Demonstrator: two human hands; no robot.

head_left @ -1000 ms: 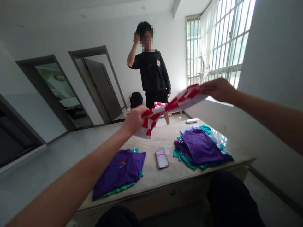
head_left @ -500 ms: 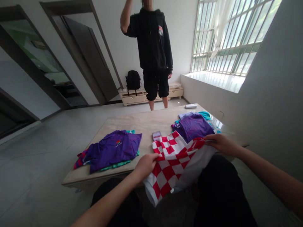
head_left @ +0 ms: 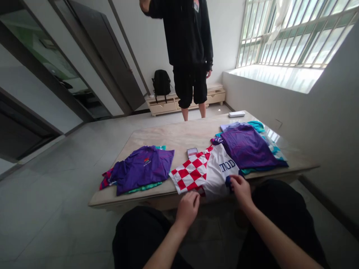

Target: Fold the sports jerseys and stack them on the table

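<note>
A white football jersey (head_left: 214, 168) with red-and-white checks and dark letters lies at the table's near edge, partly hanging over it. My left hand (head_left: 188, 209) is closed at its near lower edge, fingertips pressed together on the cloth. My right hand (head_left: 241, 191) pinches a navy part of the same jersey, below the letters. Left of it, a purple shirt (head_left: 140, 170) lies on top of green and red-blue garments. On the right, another purple shirt (head_left: 246, 145) tops a pile, close against the jersey.
The stone-topped table (head_left: 168, 130) carries a small blurred item (head_left: 192, 152) behind the jersey and a white case (head_left: 237, 114) at the far edge. Beyond stands a person (head_left: 190, 41) in black. A low cabinet (head_left: 164, 107) with a black backpack (head_left: 162, 83) is behind them.
The jersey, held up and stretched between both hands before, now lies on the table with its lettered side showing. My hands have come closer together, and the view has tilted down.
</note>
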